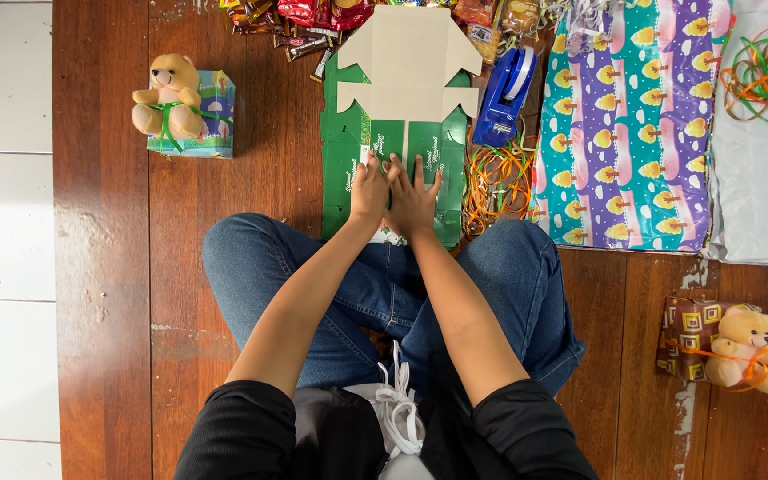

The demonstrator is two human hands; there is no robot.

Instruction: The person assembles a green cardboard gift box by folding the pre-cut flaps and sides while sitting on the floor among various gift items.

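Dark wooden floor, seen from above; flattened green carton spread straight ahead of crossed knees, long axis running away from the body; left hand and right hand side by side, touching, palms pressed flat on its near middle, gripping nothing; blue tape dispenser just right; ribbon tangle beside.

Both bare forearms extend forward from pushed-up black sleeves and converge toward the far centre. The left hand and the right hand lie side by side, touching, palms down, fingers spread flat and pointing away. The legs, in blue jeans, are crossed beneath the arms.
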